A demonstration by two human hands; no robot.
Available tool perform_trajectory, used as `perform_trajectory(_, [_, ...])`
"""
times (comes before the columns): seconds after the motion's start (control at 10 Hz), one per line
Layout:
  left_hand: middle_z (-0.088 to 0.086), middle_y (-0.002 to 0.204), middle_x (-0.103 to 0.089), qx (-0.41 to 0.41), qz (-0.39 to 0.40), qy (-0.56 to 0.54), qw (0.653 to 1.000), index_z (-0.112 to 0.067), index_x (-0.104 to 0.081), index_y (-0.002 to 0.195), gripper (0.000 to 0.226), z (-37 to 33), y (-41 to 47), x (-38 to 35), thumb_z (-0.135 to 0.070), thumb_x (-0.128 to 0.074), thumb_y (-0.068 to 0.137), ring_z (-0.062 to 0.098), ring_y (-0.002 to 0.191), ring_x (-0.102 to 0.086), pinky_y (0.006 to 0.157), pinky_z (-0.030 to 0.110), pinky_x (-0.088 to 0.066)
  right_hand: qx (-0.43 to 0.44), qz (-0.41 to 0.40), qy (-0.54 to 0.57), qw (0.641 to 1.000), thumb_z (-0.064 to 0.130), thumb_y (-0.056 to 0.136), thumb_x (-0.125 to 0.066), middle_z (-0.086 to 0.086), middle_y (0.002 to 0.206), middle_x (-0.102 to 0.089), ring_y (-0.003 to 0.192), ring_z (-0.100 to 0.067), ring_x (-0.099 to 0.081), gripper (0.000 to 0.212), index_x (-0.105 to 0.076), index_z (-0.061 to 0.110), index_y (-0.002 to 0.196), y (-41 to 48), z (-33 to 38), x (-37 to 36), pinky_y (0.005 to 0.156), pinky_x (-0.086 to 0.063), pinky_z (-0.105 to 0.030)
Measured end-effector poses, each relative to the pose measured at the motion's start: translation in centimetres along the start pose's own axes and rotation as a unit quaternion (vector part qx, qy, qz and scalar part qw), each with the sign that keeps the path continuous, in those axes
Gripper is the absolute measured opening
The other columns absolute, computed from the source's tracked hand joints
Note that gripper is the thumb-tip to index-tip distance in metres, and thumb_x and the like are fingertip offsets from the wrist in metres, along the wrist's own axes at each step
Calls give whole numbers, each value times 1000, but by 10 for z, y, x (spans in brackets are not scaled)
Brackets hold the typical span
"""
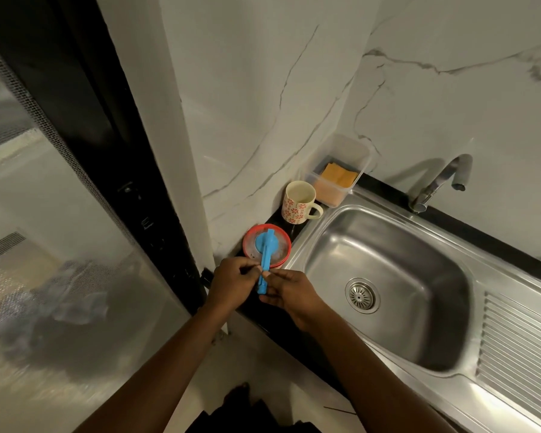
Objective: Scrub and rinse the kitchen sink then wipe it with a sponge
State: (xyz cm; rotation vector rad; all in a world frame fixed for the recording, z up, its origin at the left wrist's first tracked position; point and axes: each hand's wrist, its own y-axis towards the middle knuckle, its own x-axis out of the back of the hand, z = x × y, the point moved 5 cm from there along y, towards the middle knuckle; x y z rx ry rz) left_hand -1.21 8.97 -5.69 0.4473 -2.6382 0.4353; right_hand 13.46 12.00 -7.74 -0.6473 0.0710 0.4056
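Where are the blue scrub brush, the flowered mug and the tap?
blue scrub brush (264,242): head view, round blue head.
flowered mug (295,209): head view, patterned side.
tap (441,176): head view, curved spout.

Home kitchen: steel sink (388,267), mug (299,201).

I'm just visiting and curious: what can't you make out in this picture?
Head view:
- Blue brush bristles: face down on red-rimmed tub.
- Its handle: partly covered by left hand and right hand.
- Sink drainboard: cut by right edge.
- Behind mesh door: blurred.
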Motion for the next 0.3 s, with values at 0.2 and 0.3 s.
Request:
perform_trajectory(0.2, [-12,94,-71,-35,-17,28,999,-17,-77,105,11,-2,3,7,-22,-71,97,-5,83,-64,62,2,-47,1,-37,-47,998,29,101,-68,-5,101,-80,97,-21,-78,23,-77,10,111,-7,-2,11,90,-64,-42])
perform_trajectory(0.3, [-9,99,-74,-56,-21,30,998,-17,-76,107,12,-6,2,10,-21,-70,98,-4,89,-66,67,2,-49,23,-67,-126,989,30,101,-66,-3,100,-80,97,-19,-77,18,-78,17,104,-14,4,21,86,-65,-39])
